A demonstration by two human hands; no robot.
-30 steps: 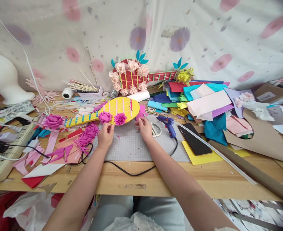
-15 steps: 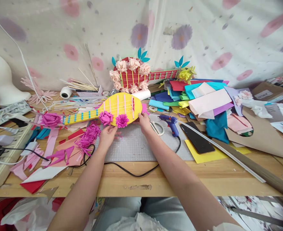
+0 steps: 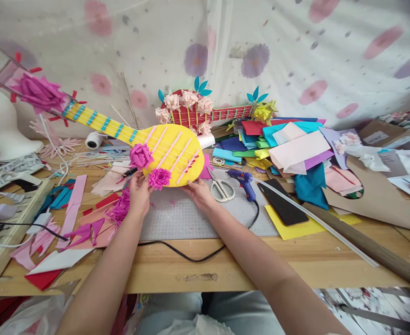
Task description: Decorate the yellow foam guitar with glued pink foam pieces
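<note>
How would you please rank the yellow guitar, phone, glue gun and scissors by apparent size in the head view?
Largest to smallest:
1. Yellow guitar
2. Phone
3. Glue gun and scissors, too alike to rank

A flower-printed sheet (image 3: 288, 37) spans the top of the frame. At upper centre, before it, is a red guitar (image 3: 232, 113) trimmed with pale pink roses (image 3: 190, 99). Right of centre, coloured papers (image 3: 297, 151) lie heaped above a black phone (image 3: 284, 202). A cream power strip (image 3: 28, 204) sits far left.
</note>
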